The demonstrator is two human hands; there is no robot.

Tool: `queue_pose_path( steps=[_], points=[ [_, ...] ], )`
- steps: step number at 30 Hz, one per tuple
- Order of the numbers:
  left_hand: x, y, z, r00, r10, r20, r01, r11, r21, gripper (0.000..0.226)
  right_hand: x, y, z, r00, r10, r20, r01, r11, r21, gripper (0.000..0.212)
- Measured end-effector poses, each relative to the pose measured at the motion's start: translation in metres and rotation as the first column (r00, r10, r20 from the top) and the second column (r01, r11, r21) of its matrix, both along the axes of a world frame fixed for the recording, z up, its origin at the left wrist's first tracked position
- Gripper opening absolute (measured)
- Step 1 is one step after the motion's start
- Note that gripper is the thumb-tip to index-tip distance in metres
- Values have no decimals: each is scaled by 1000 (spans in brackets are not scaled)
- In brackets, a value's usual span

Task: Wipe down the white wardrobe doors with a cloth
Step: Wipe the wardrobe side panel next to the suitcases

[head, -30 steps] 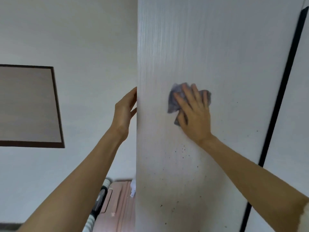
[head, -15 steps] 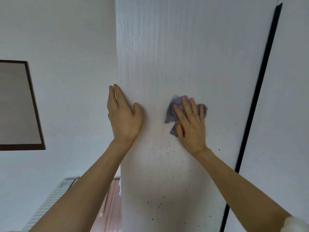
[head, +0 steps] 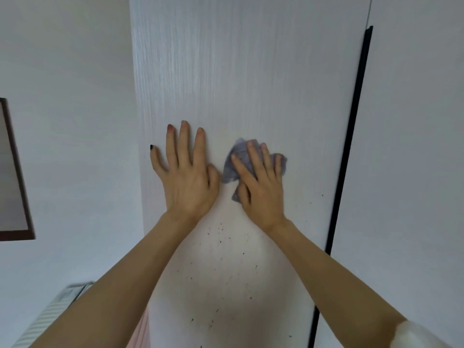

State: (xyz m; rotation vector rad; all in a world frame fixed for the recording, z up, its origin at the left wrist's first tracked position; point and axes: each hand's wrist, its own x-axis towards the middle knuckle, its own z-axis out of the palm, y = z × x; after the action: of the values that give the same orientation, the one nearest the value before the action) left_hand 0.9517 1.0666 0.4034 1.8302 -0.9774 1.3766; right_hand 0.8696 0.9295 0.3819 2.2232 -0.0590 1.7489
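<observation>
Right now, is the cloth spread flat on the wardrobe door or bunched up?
Bunched up. The grey cloth sits crumpled under the right hand, creased edges poking out around the fingers against the door.

Your left hand [head: 187,182] lies flat on the wardrobe door [head: 226,71], fingers spread. Just to its right, your right hand [head: 261,187] presses the cloth [head: 237,163] against the same door. Specks [head: 221,232] sit below both hands. Gap strip [head: 351,136] right of the cloth; framed panel [head: 12,172] far left on the wall [head: 70,96].
</observation>
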Motion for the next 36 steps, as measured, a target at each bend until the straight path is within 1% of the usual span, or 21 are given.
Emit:
queue_pose_path(
  steps=[2,3,4,5,7,8,11,14,16,18,20,22,25,27,28,29,32,34,36],
  points=[
    [-3,-6,3,1000,7,7,-7,1000,5,58,-15,-17,12,995,-49,-88,39,993,-109,49],
    [-5,-9,4,1000,6,13,-6,1000,12,58,-23,-26,21,993,-75,-86,66,992,-106,50],
    [-8,-12,5,1000,1,24,-1,1000,18,58,-33,-37,32,994,-93,-53,90,995,-50,51],
    [-12,-16,6,999,-5,35,4,1000,24,58,-42,-48,42,994,-105,2,105,993,49,51],
    [-18,-24,5,999,-13,51,12,1000,29,57,-56,-61,56,984,-130,118,94,958,270,50],
    [-21,-28,3,998,-18,52,16,999,29,56,-58,-65,55,979,-141,148,85,939,332,49],
    [-28,-39,-10,999,-20,46,19,999,27,56,-57,-70,16,977,-153,150,91,929,359,50],
    [-34,-47,-26,999,-34,37,33,999,25,57,-62,-68,-60,984,-155,89,108,913,392,53],
    [-38,-49,-40,999,-39,33,38,999,37,57,-71,-67,-103,990,-140,25,120,915,386,52],
    [-40,-48,-51,999,-46,16,45,997,62,57,-77,-70,-124,994,-106,-23,108,927,359,48],
    [-39,-44,-57,998,-56,5,55,994,92,58,-79,-73,-120,997,-59,-40,70,926,371,47],
    [-37,-38,-58,998,-64,0,64,992,111,59,-74,-73,-102,999,-48,6,41,916,399,46],
    [-36,-28,-58,996,-91,7,89,989,114,58,-60,-65,-72,984,-89,156,1,869,495,51],
    [-35,-21,-59,989,-142,34,136,980,143,58,-49,-50,-71,972,-93,215,-40,838,545,51],
    [-33,-15,-60,987,-157,43,148,975,163,58,-40,-39,-80,976,-80,204,-41,846,531,51],
    [-31,-9,-61,986,-160,47,149,973,178,58,-31,-25,-94,985,-61,162,-26,875,484,51],
    [-22,9,-64,992,-117,40,108,978,179,58,-5,16,-137,999,-5,-49,18,965,261,54],
    [-18,18,-69,995,-98,16,94,985,143,58,-2,19,-145,987,6,-160,13,993,118,56],
    [-16,24,-80,995,-95,-37,99,989,109,58,-12,5,-138,962,0,-271,4,1000,15,56]
  ],
)
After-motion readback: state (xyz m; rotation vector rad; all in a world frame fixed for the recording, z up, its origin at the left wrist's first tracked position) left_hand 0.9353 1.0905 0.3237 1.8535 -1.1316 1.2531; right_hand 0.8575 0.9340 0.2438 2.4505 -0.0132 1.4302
